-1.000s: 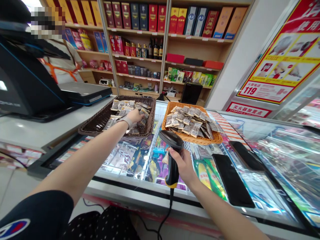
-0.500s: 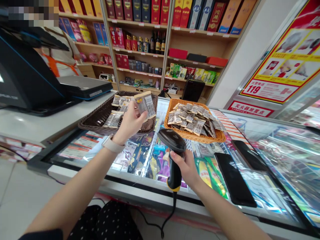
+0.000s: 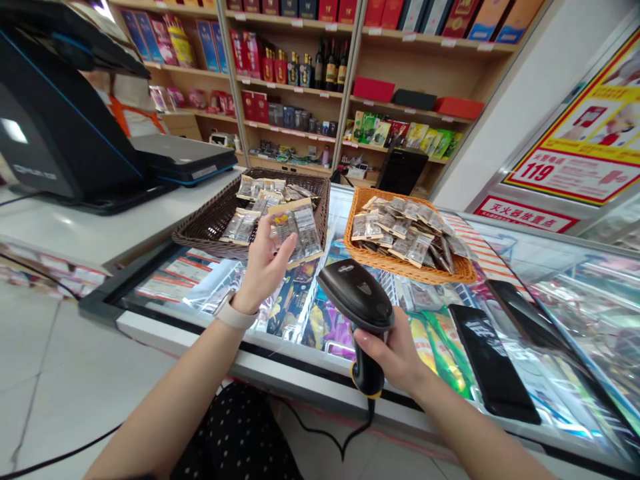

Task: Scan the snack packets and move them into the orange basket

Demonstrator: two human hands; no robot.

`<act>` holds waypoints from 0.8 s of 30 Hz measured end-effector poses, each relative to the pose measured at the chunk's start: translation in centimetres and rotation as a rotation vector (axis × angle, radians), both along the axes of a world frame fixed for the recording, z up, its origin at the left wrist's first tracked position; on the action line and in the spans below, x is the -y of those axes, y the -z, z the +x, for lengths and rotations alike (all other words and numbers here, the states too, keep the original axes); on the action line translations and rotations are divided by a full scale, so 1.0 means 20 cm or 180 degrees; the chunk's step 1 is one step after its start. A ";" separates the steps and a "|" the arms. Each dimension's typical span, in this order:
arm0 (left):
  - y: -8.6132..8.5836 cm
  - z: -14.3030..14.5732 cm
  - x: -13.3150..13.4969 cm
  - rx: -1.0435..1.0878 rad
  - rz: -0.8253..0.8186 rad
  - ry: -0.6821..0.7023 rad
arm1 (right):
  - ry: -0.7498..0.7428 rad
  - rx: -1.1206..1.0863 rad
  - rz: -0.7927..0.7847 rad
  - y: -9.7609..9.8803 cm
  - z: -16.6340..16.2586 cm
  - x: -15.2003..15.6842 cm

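Observation:
My left hand is closed on a small clear snack packet with printed text, its face turned up toward me. Wrapped in my right hand is the grip of a black barcode scanner with yellow trim, its head tilted toward the packet and a cable hanging below. Behind my left hand lies a dark brown wicker basket holding several similar packets. To the right, an orange wicker basket carries a heap of such packets.
Both baskets stand on a glass-topped freezer filled with packaged goods. Two black phones, the nearer one flat on the glass, lie at right. A scale and a checkout terminal occupy the left counter. Shelves stand behind.
My left hand has brought the packet lower and nearer to me, away from the dark basket. The scanner has come closer, its head more level. The camera view has shifted slightly.

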State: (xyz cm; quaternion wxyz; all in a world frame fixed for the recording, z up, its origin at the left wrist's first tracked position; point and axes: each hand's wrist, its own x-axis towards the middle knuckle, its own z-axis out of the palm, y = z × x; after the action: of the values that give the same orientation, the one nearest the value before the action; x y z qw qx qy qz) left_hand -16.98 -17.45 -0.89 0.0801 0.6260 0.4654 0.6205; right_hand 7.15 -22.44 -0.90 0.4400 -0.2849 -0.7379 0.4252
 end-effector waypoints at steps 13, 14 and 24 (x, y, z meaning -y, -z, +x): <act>0.03 -0.01 -0.01 0.0022 -0.0022 -0.0035 | 0.0024 0.0215 0.0085 0.02 0.00 -0.01; 0.03 -0.01 -0.01 0.0025 -0.0022 -0.0011 | 0.0039 0.0221 0.0093 0.02 0.00 -0.01; -0.02 0.01 -0.03 0.0126 -0.0300 -0.0070 | 0.0088 0.0181 0.0058 0.03 -0.01 -0.01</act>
State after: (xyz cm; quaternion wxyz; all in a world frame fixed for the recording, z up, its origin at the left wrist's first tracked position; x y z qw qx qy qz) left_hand -16.72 -16.94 -0.45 0.1119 0.6041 0.4993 0.6110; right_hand 6.97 -22.19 -1.52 0.4273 -0.3030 -0.7499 0.4041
